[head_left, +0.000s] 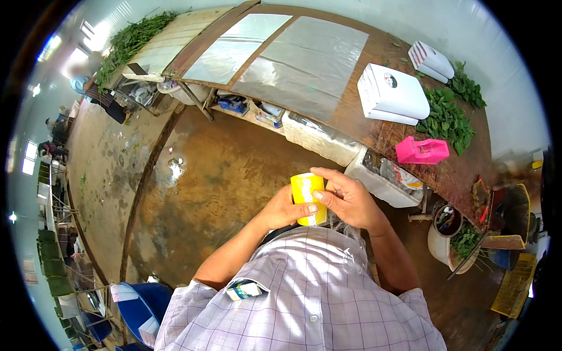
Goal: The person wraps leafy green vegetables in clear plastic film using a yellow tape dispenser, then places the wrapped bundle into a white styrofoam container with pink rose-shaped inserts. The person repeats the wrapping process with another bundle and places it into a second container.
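Head view: a yellow roll of tape [308, 198] is gripped in front of the chest by the left hand [285, 209] and right hand [349, 200]; clear plastic [351, 248] is partly hidden beneath them. White foam boxes [321, 139] are tucked under the wooden table's [456, 172] near edge, their contents unclear. White bags [391, 93] and green leaves [448, 120] are piled toward its right end. A wet brown floor [211, 175] is seen below.

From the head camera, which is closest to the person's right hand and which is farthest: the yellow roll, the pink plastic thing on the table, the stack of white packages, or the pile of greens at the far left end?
1. Yellow roll: held in the right hand and left hand.
2. Pink holder: on the wooden table, to the right.
3. White packages: farther back on the table.
4. Greens pile: far left end.
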Tool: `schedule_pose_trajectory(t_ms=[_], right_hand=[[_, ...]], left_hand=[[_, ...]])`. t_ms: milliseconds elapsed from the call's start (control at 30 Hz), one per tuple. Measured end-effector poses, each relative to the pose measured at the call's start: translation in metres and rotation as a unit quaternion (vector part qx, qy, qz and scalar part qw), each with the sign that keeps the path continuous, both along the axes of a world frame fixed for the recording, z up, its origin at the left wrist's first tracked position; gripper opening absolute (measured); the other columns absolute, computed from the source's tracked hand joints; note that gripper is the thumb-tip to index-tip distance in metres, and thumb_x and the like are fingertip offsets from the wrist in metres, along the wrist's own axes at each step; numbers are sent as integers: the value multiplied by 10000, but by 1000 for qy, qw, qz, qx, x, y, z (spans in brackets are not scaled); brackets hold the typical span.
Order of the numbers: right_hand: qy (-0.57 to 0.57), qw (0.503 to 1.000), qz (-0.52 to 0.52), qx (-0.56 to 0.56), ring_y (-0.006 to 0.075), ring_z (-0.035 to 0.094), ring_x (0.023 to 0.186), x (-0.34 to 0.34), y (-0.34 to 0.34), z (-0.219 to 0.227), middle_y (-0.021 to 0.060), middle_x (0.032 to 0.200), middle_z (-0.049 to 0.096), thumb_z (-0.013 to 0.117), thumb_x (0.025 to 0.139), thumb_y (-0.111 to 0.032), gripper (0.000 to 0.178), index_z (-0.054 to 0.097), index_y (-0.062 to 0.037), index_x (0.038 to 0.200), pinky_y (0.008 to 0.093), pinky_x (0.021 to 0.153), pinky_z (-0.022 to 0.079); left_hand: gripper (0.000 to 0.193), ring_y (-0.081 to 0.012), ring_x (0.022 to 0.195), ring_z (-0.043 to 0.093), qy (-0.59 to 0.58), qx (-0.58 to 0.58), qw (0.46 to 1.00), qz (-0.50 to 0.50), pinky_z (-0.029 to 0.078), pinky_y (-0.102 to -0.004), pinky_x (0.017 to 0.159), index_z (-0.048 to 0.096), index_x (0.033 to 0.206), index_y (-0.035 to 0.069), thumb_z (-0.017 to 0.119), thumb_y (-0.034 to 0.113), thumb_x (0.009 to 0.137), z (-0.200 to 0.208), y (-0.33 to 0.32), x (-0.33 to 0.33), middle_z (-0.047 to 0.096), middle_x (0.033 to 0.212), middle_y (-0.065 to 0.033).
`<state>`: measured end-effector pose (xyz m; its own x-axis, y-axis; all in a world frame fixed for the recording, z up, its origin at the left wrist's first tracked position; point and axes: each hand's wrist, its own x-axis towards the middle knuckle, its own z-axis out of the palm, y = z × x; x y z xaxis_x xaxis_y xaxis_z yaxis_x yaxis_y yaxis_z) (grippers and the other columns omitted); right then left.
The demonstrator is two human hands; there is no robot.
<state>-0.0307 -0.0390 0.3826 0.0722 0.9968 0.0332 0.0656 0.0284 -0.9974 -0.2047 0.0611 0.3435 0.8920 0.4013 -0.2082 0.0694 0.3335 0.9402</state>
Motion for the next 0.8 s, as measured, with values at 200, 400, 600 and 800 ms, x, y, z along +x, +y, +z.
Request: schedule_pose_trajectory(t_ms=[200,400,600,800], right_hand=[[33,999,7,-26,38,501,678,20,-2,-3,0,761,590,630,909,-98,253,565,15,1127,217,587,427],[110,991,-71,-11,41,554,767,32,7,-19,32,872,637,622,921,-133,235,576,25,1090,195,670,446],[177,978,-104,-41,47,553,776,43,13,-37,27,881,633,607,928,-134,211,585,29,1061,187,674,439],[88,990,-106,-39,29,514,699,44,6,-31,-1,814,606,617,915,-108,199,587,24,1062,186,610,412]], left_hand=[[506,-120,863,582,12,11,1000,-26,487,-290,761,557,1127,39,725,399,814,7,-7,14,618,973,-31],[594,-80,376,446,102,-173,978,52,257,-188,294,568,1060,81,509,637,859,7,-15,36,622,715,-83],[578,-107,306,358,99,-371,923,35,227,-207,281,567,968,157,461,709,834,14,-9,53,623,671,-156],[571,-102,320,358,99,-393,908,105,242,-199,299,556,927,175,479,729,814,13,-2,57,616,659,-130]])
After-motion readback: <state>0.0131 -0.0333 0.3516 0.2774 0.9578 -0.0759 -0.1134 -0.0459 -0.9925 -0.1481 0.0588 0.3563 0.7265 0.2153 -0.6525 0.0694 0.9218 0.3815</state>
